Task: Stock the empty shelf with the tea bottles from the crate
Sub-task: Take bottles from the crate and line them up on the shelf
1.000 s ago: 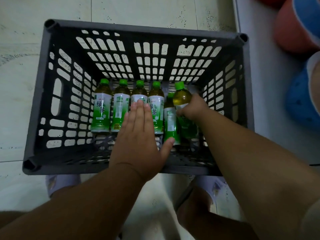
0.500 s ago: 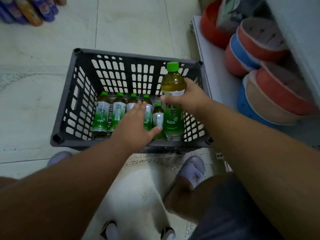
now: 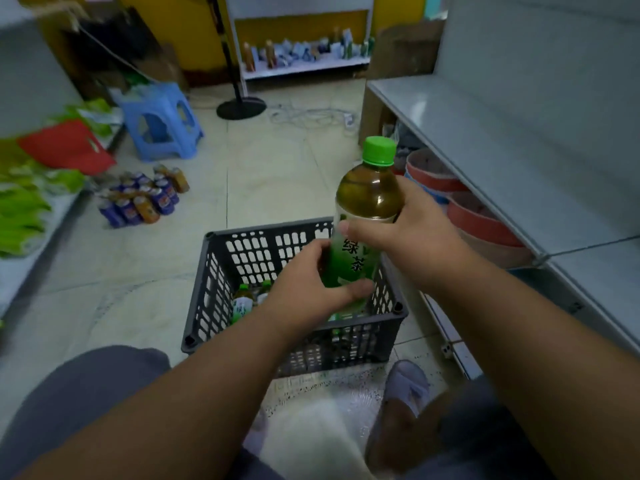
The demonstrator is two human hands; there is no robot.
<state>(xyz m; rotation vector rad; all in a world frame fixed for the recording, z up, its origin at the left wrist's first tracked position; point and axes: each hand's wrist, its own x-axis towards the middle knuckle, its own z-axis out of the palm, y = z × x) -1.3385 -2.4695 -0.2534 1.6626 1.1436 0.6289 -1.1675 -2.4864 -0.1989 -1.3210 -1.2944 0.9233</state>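
A green-capped tea bottle (image 3: 367, 199) is held upright above the dark grey crate (image 3: 221, 271). My right hand (image 3: 408, 233) grips it around the upper label. My left hand (image 3: 311, 289) holds its lower part, thumb curled under the base. More tea bottles (image 3: 244, 301) stand inside the crate, mostly hidden by my left arm. The bare grey shelf (image 3: 512, 161) runs along the right, just beyond the bottle.
Red and blue bowls (image 3: 464, 209) are stacked under the shelf. A cluster of purple and orange bottles (image 3: 145, 195) lies on the floor at left, with a blue stool (image 3: 162, 123) behind. Green packets (image 3: 24, 202) fill a left shelf. My slippered foot (image 3: 405, 386) is next to the crate.
My right hand has lifted the bottle out of the crate and higher. My left hand left the crate's bottles and took hold of the lifted bottle's lower part. The view tilted up.
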